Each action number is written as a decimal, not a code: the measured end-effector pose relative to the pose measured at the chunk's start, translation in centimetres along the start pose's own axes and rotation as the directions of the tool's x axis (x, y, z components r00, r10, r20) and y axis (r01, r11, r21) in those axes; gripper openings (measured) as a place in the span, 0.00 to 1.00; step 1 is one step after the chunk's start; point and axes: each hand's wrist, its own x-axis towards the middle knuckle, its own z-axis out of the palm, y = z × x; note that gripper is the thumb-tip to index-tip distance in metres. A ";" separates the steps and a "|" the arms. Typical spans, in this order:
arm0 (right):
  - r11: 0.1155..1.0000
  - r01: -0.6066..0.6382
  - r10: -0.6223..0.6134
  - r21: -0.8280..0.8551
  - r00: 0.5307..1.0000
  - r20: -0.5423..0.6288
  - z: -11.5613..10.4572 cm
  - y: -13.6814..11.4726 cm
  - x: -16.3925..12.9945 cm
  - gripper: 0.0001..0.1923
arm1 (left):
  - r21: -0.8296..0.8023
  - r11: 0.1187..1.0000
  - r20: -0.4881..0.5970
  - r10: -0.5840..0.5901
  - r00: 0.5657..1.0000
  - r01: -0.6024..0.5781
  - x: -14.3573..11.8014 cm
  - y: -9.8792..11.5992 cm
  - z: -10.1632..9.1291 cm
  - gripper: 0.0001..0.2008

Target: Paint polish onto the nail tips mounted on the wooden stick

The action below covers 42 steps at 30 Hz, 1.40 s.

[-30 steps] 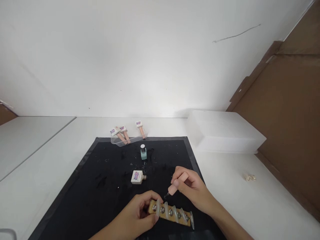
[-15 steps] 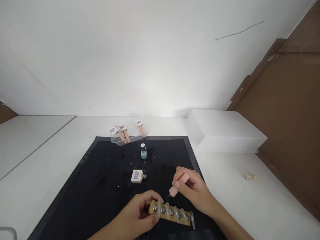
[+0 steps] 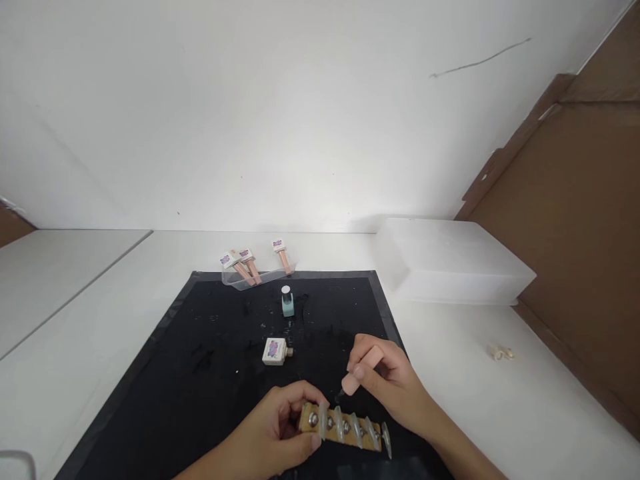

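Observation:
My left hand (image 3: 280, 430) pinches the left end of a tan nail tip stand (image 3: 345, 428) with metal studs. Several clear false nails (image 3: 356, 427) stand slantwise along it. Closed around a pink nail polish brush cap (image 3: 362, 371) is my right hand (image 3: 387, 373); its dark brush points down toward the stand, just above the nails. Whether the bristles touch a nail I cannot tell. An uncapped white polish bottle (image 3: 275, 351) with a purple label lies on its side beyond my left hand. Behind it a mint green polish bottle (image 3: 287, 304) stands capped.
A clear tray (image 3: 243, 283) at the mat's back edge holds several pink-capped bottles (image 3: 249, 265). The black mat (image 3: 200, 347) lies on a white table. At the right are a white box (image 3: 455, 267) and a small cream-coloured item (image 3: 501, 353).
The brush cap and my right hand have shifted very slightly right and down. The stand has turned a little in my left hand, and the nails appear at a slightly different angle.

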 end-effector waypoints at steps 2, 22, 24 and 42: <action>0.999 0.019 -0.021 0.041 0.999 0.039 -0.1 -0.1 0.0 0.13 | -0.002 1.000 0.004 0.001 1.000 -0.001 0.1 0.0 0.0 0.12; 0.987 0.006 -0.013 0.163 0.999 0.045 -0.2 0.3 0.0 0.12 | -0.127 0.981 -0.023 -0.153 0.988 0.149 0.4 1.0 0.0 0.09; 0.986 0.016 -0.029 0.168 0.997 0.074 -0.2 0.4 0.0 0.11 | -0.152 0.977 -0.022 -0.156 0.987 0.151 0.5 1.0 -0.2 0.08; 0.975 -0.016 0.005 0.220 0.999 0.051 -0.1 0.7 -0.1 0.10 | -0.285 0.940 0.033 -0.184 0.982 0.185 0.3 0.9 -0.3 0.10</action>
